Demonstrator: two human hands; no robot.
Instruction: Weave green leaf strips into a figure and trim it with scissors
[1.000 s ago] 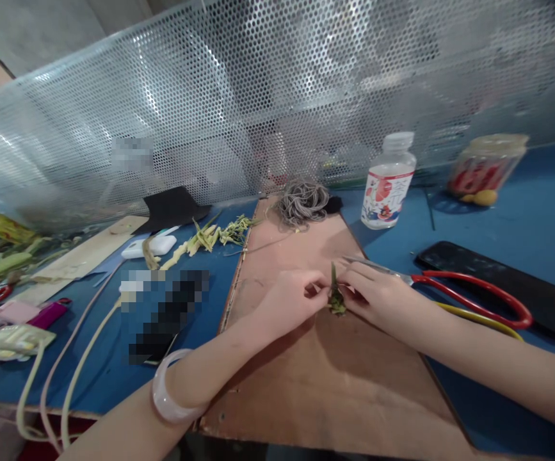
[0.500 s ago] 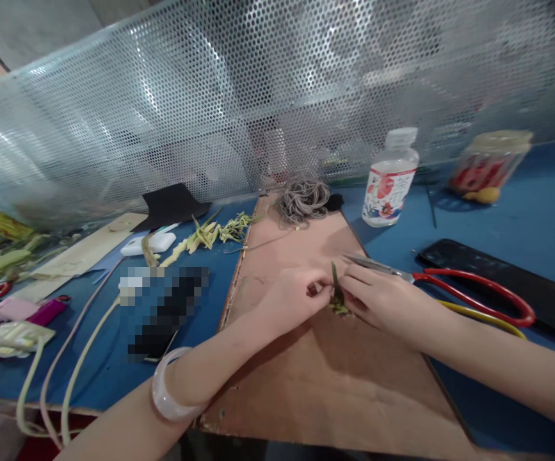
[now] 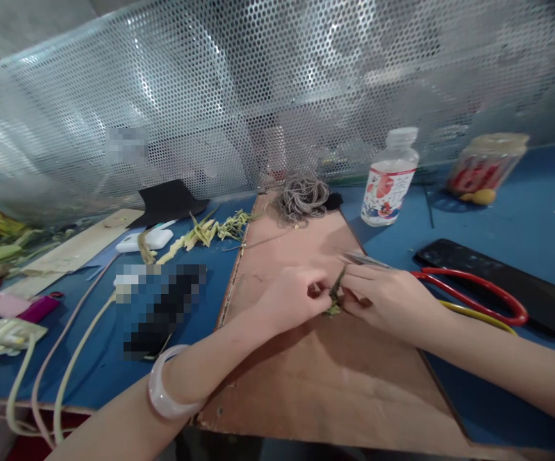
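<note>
A small green plant piece (image 3: 333,307), leafy or braided in look, is between my hands just above the cardboard (image 3: 306,378). My left hand (image 3: 301,296) pinches it between thumb and forefinger; a pale bangle (image 3: 162,387) sits on that forearm. From the other side, my right hand (image 3: 373,294) has its fingers closed on the same piece, with a dark green tip sticking up between the fingertips. Scissors with red handles (image 3: 479,278) lie just beyond the right hand, which partly hides them. The exact form of the plant piece is mostly covered by fingers.
Grey cord (image 3: 302,200) lies coiled at the cardboard's far end. Behind it stands a perforated metal screen (image 3: 239,96). A labelled bottle (image 3: 390,182), a jar (image 3: 488,166) and a black phone (image 3: 502,285) are on the right. Pale green plant strips (image 3: 205,232) and cables (image 3: 82,346) lie leftward.
The green tip between my fingers now leans right, where it stood more upright. My right fingers have shifted slightly around the piece. The whole view has moved a little.
</note>
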